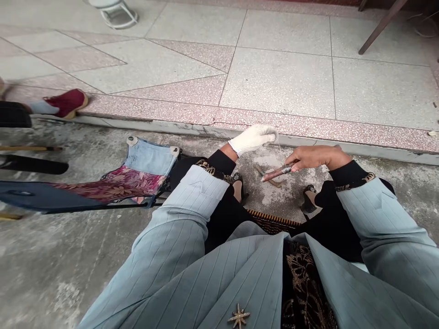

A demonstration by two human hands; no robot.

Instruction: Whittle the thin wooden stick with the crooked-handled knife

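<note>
My left hand (253, 138) wears a white knitted glove, its fingers closed in a pinch. From it a thin pale thread (280, 148) runs down to a brown wooden stick (273, 174). Bare and closed around that stick is my right hand (313, 156), with grey thread or wire (286, 169) wound on the stick just past the fingers. Behind the stick shows a thin curved brown piece (276, 183); whether it is joined to the stick I cannot tell. Both hands are over the ground in front of my knees, a short gap between them.
A folding chair (137, 178) with denim and flowered cloth stands at my left. Beyond it is another person's red shoe (70, 103). A raised tiled step (192, 109) crosses ahead, with a white stool (118, 13) and a dark wooden leg (380, 29) on it.
</note>
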